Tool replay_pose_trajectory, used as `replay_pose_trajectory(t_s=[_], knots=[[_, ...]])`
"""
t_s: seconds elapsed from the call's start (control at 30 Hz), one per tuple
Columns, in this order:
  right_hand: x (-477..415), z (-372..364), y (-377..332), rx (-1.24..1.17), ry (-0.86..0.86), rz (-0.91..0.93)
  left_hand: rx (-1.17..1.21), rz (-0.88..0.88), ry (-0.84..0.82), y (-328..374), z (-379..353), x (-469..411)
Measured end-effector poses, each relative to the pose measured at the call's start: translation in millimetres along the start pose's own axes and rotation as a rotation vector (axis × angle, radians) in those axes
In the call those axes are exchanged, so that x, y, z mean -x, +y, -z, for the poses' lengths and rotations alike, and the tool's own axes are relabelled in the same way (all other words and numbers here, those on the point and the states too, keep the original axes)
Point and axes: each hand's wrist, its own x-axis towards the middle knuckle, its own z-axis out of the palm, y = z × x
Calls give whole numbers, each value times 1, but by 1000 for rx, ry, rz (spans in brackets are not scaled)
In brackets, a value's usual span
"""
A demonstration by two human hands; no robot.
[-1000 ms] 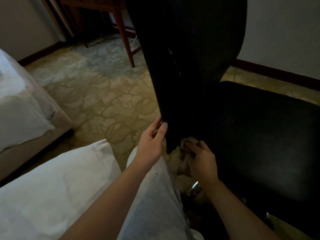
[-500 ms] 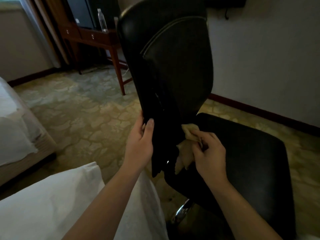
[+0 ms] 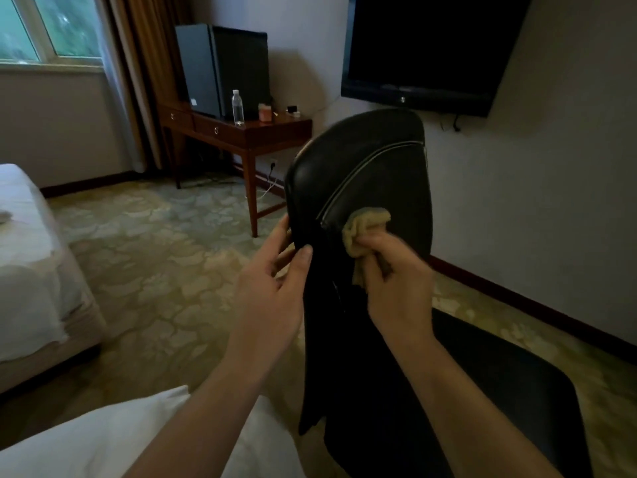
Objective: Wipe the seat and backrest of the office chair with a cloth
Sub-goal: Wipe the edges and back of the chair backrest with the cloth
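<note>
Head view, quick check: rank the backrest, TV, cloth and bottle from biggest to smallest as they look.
1. backrest
2. TV, cut off by the top edge
3. cloth
4. bottle
The backrest and cloth sit nearer the camera, so this ranks looks only, not true size.

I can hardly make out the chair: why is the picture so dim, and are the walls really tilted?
Head view: light seems to come only from the window at far left, so the black backrest and seat lose detail, bar a sheen along the backrest's edge; the wide lens tilts and bows the TV and walls.
</note>
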Motion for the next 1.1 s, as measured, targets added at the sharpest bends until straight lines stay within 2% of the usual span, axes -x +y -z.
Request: replay_pose_trajectory(t_s=[0.17, 0.33, 0.57, 0.77, 1.0, 1.1], knots=[[15, -17, -13, -346, 20, -288, -26, -5, 2, -1, 1, -7], [1, -16, -31, -403, 26, -159, 12, 26, 14, 3, 3, -11], [-37, -13, -40, -216, -75, -42, -16, -4, -62, 13, 10, -26], [-43, -11, -40, -159, -109, -25, -24, -61, 42, 14, 6, -26], [-51, -9, -44, 83, -123, 177, -41, -102, 83, 9, 0, -22], [-69, -8, -41, 59, -155, 99, -37, -92, 87, 9, 1, -23]])
